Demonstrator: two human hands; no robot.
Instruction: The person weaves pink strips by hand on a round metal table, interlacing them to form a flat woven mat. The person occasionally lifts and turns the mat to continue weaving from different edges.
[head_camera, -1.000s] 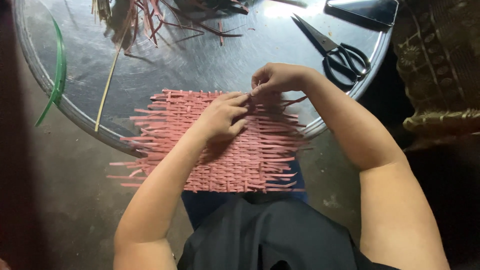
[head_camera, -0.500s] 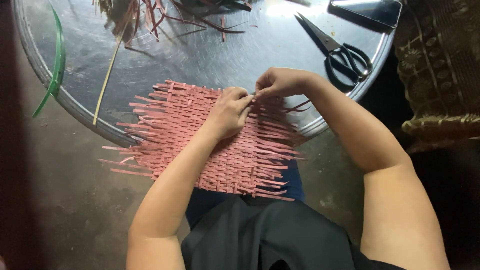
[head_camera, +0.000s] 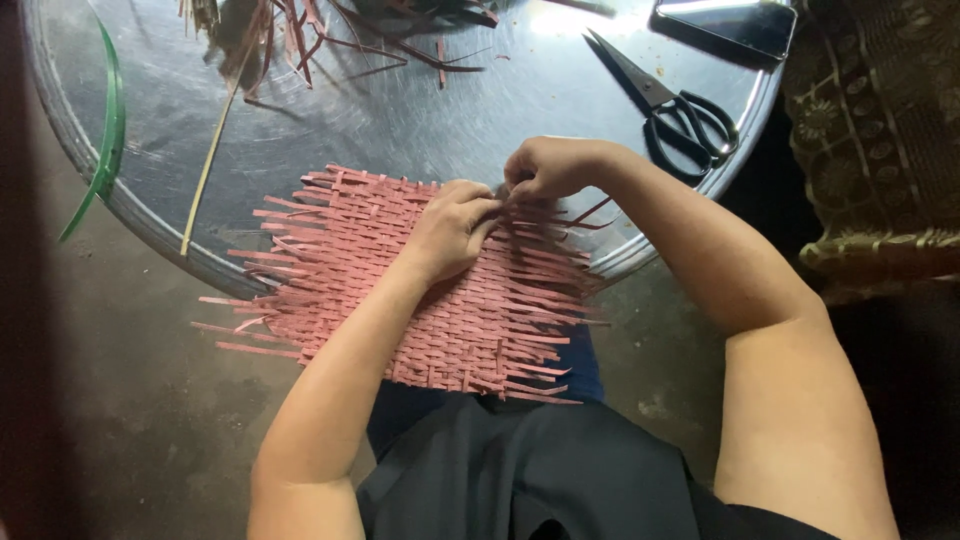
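Observation:
A flat mat woven of pink strips (head_camera: 350, 260) lies half on the round metal tray table (head_camera: 420, 110) and half over my lap. My left hand (head_camera: 450, 230) rests palm down on the mat near its far edge, fingers pinching a strip. My right hand (head_camera: 545, 168) is right beside it at the mat's far edge, fingers closed on the end of a pink strip. Loose strip ends stick out on all sides of the mat.
Black-handled scissors (head_camera: 680, 110) lie on the tray at the right. A dark phone (head_camera: 725, 20) sits at the top right. Loose reddish and tan strips (head_camera: 300, 30) are piled at the far side. A green strip (head_camera: 105, 130) and a thin stick (head_camera: 210, 165) lie at the left.
The mat has turned slightly and slid toward my lap. Both hands stay together at its far edge, working the same strip.

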